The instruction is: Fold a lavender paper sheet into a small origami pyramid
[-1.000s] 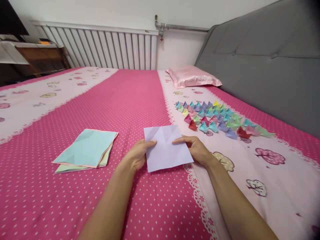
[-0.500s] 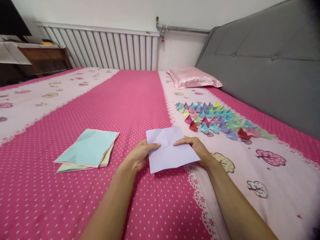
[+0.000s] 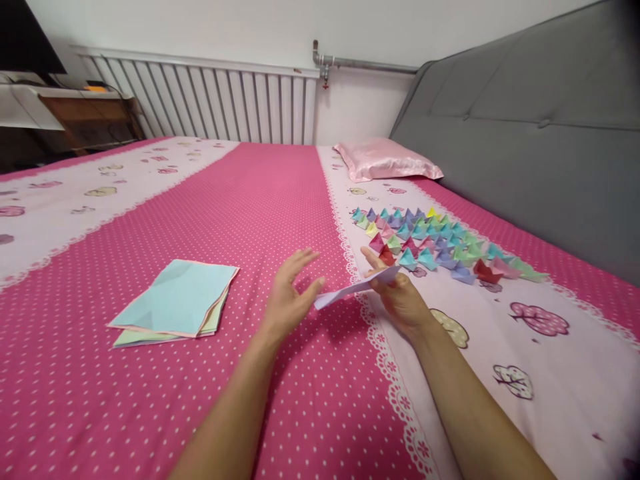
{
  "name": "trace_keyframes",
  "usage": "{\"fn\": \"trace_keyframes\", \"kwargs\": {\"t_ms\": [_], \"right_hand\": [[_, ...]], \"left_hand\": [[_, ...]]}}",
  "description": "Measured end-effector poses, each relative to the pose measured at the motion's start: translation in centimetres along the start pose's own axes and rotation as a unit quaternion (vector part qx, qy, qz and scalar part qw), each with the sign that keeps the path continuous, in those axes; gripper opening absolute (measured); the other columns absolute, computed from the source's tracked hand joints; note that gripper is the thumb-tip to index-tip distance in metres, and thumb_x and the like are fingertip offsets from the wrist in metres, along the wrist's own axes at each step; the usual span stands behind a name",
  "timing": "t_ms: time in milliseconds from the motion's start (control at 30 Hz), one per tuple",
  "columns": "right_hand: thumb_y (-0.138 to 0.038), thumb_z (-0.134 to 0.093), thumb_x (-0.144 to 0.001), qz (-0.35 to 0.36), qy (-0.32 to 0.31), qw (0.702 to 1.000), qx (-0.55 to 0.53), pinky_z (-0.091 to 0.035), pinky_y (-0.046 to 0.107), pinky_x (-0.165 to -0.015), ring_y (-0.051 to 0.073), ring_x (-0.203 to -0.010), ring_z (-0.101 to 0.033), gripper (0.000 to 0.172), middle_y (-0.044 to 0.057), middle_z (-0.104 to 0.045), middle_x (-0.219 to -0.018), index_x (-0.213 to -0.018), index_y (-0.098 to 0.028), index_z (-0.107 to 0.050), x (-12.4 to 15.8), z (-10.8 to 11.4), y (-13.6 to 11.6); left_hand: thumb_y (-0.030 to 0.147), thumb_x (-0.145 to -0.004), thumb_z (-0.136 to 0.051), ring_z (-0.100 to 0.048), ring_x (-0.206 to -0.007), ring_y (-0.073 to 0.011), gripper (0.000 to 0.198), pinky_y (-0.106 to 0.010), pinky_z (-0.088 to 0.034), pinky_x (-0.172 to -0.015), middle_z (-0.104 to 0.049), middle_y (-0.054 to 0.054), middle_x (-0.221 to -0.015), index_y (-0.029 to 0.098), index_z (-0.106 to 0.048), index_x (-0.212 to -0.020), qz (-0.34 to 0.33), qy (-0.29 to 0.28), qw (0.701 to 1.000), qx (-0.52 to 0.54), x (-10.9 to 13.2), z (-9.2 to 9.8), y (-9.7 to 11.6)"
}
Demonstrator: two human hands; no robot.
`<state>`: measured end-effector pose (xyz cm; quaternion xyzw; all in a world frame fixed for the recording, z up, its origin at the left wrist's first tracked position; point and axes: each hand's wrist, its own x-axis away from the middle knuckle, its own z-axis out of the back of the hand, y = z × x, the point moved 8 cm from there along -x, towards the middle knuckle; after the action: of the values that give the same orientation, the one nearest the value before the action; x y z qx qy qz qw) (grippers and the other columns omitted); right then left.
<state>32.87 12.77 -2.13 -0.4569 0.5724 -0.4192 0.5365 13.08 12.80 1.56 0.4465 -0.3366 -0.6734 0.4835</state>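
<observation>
Spreading across most of the view is one bed, its pink cover dotted and lace-printed, which serves as the work surface. Along its right side stands one grey headboard; beyond the far edge is one white radiator. One pink pillow lies by the headboard, probably put there to leave the nearer part free.

At the left is one stack of square papers, lying flat with blue on top and pink and green edges below; the layers cannot be counted. It seems placed within easy reach of the left side and well apart from the finished shapes.

Two hands are over the near middle. The left hand has its fingers spread wide and holds nothing firmly, its thumb beside the sheet's near end — whether it touches, I cannot tell. The right hand pinches the other end between thumb and fingers, with one finger pointing outward, a grip that likely bears the weight alone.

Between them is one lilac sheet, tilted and seen nearly edge-on above the bed.

Smallest are the folded paper shapes, set at right in close rows, probably for neatness. I count more than thirty, but overlaps hide the exact number; one is bright yellow.
</observation>
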Motion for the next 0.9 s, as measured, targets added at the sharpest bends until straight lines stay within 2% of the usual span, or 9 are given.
{"fn": "trace_keyframes", "kwargs": {"t_ms": [67,133,233,300,367,467,667,800,900], "right_hand": [[-0.043,-0.073,-0.064,-0.030,0.034,0.997,-0.068,-0.038,0.042,-0.097,0.026,-0.109,-0.054,0.032,0.007,-0.063,-0.116,-0.087,-0.021,-0.070,0.0,0.1,0.5],[-0.042,-0.075,-0.063,-0.070,0.087,0.984,-0.137,-0.043,0.040,-0.092,0.024,-0.101,-0.059,0.034,0.005,-0.068,-0.104,-0.090,-0.021,-0.069,0.2,0.2,1.3],[-0.038,-0.074,-0.065,-0.123,0.129,0.964,-0.196,-0.050,0.037,-0.083,0.023,-0.092,-0.063,0.034,0.004,-0.071,-0.094,-0.093,-0.020,-0.067,0.6,-0.2,2.6],[-0.036,-0.073,-0.067,-0.143,0.122,0.960,-0.210,-0.052,0.036,-0.079,0.023,-0.090,-0.064,0.036,0.005,-0.071,-0.095,-0.096,-0.018,-0.066,0.8,-0.9,3.0],[-0.033,-0.073,-0.067,-0.155,0.106,0.959,-0.212,-0.053,0.035,-0.077,0.023,-0.088,-0.065,0.036,0.006,-0.071,-0.096,-0.098,-0.016,-0.065,1.0,-1.5,3.1],[-0.030,-0.075,-0.065,-0.165,0.065,0.964,-0.198,-0.052,0.033,-0.075,0.022,-0.083,-0.066,0.039,0.007,-0.071,-0.094,-0.099,-0.016,-0.064,1.4,-2.2,2.8],[-0.026,-0.079,-0.057,-0.178,0.021,0.966,-0.189,-0.051,0.033,-0.072,0.021,-0.076,-0.066,0.041,0.006,-0.072,-0.086,-0.095,-0.016,-0.066,1.7,-2.8,2.4],[-0.019,-0.078,-0.052,-0.182,0.039,0.961,-0.206,-0.049,0.032,-0.074,0.020,-0.075,-0.065,0.028,0.004,-0.073,-0.078,-0.079,-0.017,-0.070,1.3,-2.3,2.8],[-0.018,-0.075,-0.054,-0.184,0.046,0.957,-0.219,-0.049,0.031,-0.070,0.020,-0.076,-0.065,0.015,0.002,-0.073,-0.085,-0.067,-0.018,-0.068,0.9,-1.8,2.8]], "left_hand": [[0.046,-0.079,-0.053,-0.047,-0.118,-0.0280,0.042,-0.040,-0.040,-0.097,-0.059,-0.008,-0.121,0.020,-0.062,-0.112,0.038,-0.065,0.989,0.129,0.4,-1.3,-0.1],[0.057,-0.081,-0.043,-0.056,-0.106,-0.0273,0.053,-0.036,-0.046,-0.088,-0.064,-0.012,-0.111,0.016,-0.066,-0.106,0.074,-0.116,0.957,0.254,0.8,-2.5,-0.2],[0.059,-0.078,-0.049,-0.062,-0.093,-0.0247,0.054,-0.032,-0.049,-0.080,-0.068,-0.013,-0.102,0.013,-0.067,-0.101,0.083,-0.152,0.931,0.321,1.0,-3.4,-0.3],[0.045,-0.071,-0.065,-0.064,-0.084,-0.0227,0.046,-0.030,-0.051,-0.075,-0.069,-0.013,-0.097,0.011,-0.066,-0.102,0.113,-0.136,0.935,0.309,0.9,-3.5,-1.2],[0.031,-0.066,-0.073,-0.066,-0.076,-0.0211,0.044,-0.029,-0.052,-0.070,-0.070,-0.013,-0.091,0.008,-0.065,-0.102,0.164,-0.100,0.934,0.302,0.9,-3.4,-2.4],[0.023,-0.066,-0.071,-0.066,-0.068,-0.0194,0.039,-0.028,-0.052,-0.065,-0.071,-0.013,-0.084,0.006,-0.064,-0.101,0.216,-0.064,0.916,0.331,1.1,-3.3,-3.5],[0.014,-0.064,-0.068,-0.064,-0.060,-0.0158,0.028,-0.024,-0.049,-0.057,-0.071,-0.008,-0.076,0.010,-0.067,-0.091,0.253,-0.041,0.896,0.363,1.2,-3.3,-4.1],[0.012,-0.065,-0.063,-0.062,-0.058,-0.0144,0.014,-0.024,-0.048,-0.057,-0.069,-0.007,-0.068,0.011,-0.068,-0.077,0.259,-0.034,0.889,0.375,1.1,-3.2,-4.4],[0.013,-0.066,-0.059,-0.057,-0.050,-0.0122,0.010,-0.022,-0.044,-0.051,-0.065,-0.005,-0.061,0.011,-0.068,-0.071,0.258,-0.028,0.896,0.360,1.0,-3.0,-4.4]]}}
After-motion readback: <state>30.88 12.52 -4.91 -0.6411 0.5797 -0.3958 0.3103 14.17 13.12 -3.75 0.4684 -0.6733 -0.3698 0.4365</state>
